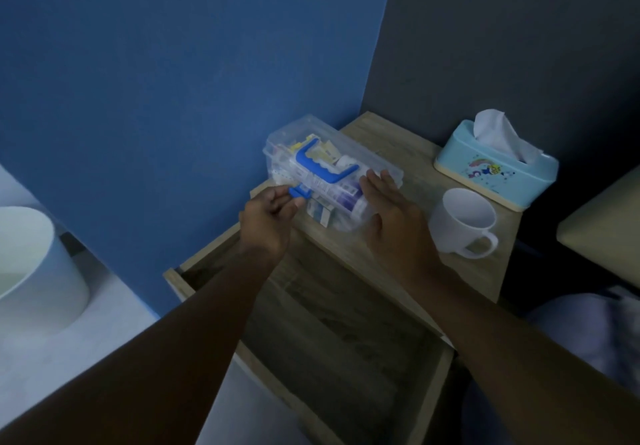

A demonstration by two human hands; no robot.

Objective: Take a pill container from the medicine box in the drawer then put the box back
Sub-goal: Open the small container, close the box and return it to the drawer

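A clear plastic medicine box (322,157) with a blue handle and a blue front latch (298,192) stands on the wooden nightstand top (391,143), its lid down. Packets and a white pill container (349,202) show through its walls. My left hand (268,217) pinches the blue latch at the box's near left side. My right hand (391,216) lies flat with fingers together against the box's right end. Below them the wooden drawer (346,351) stands pulled out, its inside dark and bare.
A white mug (462,223) stands just right of my right hand. A light blue tissue box (495,164) sits behind it. A white bin (31,271) stands on the floor at left. Blue wall is close behind the box.
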